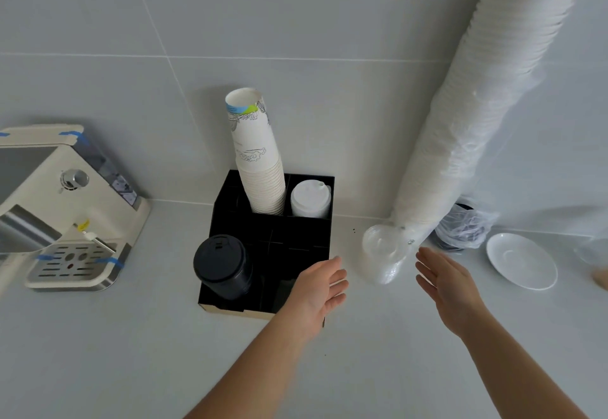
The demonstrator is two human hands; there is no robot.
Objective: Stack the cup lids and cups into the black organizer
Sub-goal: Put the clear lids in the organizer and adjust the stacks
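The black organizer [296, 237] stands on the counter against the wall. A stack of printed paper cups [260, 168] rises from its back middle slot, white lids [309, 200] fill its back right slot, and black lids [222, 267] sit in its front left slot. Right of it, a short stack of clear lids [383, 256] stands on the counter. A tall stack of white cups [487, 103] in clear plastic leans on the wall behind it. My left hand [320, 290] is open at the organizer's front right corner. My right hand [447, 287] is open just right of the clear lids.
A cream coffee machine [65, 208] stands at the left. A white saucer [521, 260] lies at the right, with a plastic bag of dark lids [464, 228] behind it. A bit of another object shows at the right edge [600, 275].
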